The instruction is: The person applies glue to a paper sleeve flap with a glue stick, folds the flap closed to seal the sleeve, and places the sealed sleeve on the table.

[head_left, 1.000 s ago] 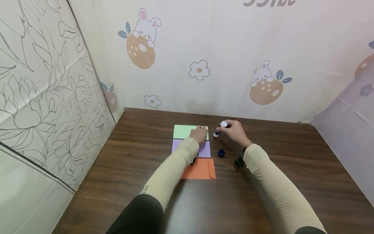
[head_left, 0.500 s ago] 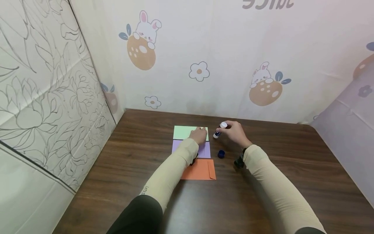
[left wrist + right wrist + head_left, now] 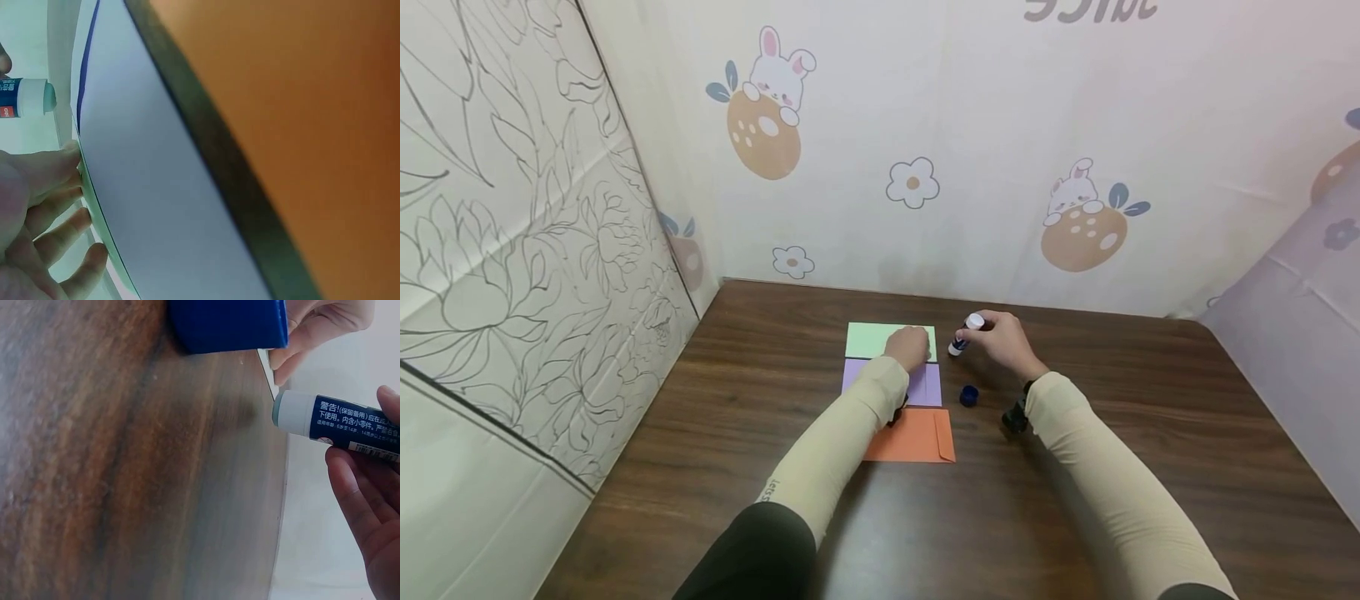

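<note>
My right hand (image 3: 1003,340) grips a dark blue and white glue stick (image 3: 350,425), tilted with its uncapped end down, just right of the green envelope. The glue end sits close to the tabletop; whether it touches is unclear. My left hand (image 3: 907,348) rests on the light green envelope (image 3: 863,338), its fingertips (image 3: 97,253) touching the paper in the left wrist view. A purple envelope (image 3: 931,386) lies just nearer, partly under my left wrist. The orange envelope (image 3: 916,440) lies nearest. The blue glue cap (image 3: 969,396) is on the table, right of the purple envelope.
The envelopes lie in a column on a dark wooden table (image 3: 760,367). Behind it hangs a pale wall covering (image 3: 850,233) with rabbits and flowers. A line-drawn floral panel (image 3: 535,250) borders the left side. My right wrist carries a small black device (image 3: 1015,415).
My left fingers, visible over the green envelope before, have drawn in and now hide behind the back of the hand. My right hand and the glue stick stay almost in place.
</note>
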Motion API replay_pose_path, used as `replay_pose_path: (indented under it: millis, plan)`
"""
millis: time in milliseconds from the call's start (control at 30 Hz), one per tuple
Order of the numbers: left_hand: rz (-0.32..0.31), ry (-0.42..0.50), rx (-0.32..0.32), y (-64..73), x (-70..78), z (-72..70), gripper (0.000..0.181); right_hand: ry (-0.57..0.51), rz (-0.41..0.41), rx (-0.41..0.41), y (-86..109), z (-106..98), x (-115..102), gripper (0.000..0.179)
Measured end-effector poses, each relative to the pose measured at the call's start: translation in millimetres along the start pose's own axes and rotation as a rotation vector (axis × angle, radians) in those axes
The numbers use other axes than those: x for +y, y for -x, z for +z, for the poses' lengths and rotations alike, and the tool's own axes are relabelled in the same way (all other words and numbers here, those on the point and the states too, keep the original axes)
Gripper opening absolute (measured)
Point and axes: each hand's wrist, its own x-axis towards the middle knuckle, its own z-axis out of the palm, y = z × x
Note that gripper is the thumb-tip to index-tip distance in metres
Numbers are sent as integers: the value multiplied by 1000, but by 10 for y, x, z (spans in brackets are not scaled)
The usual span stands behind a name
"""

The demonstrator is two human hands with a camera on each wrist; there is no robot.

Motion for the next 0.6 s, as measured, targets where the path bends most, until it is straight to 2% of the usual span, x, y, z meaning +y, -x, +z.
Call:
replay_pose_path:
  millis: [100, 333, 600]
  plan:
    - [0, 24, 16, -4, -13, 7, 16, 3, 0, 6, 0, -5, -3, 35]
    - [13, 56, -25, -1, -24, -34, 43, 13, -17, 11, 10, -24, 15, 33]
    - [24, 86, -23, 32, -25, -55, 48, 17, -29, 17, 41, -39, 23, 32]
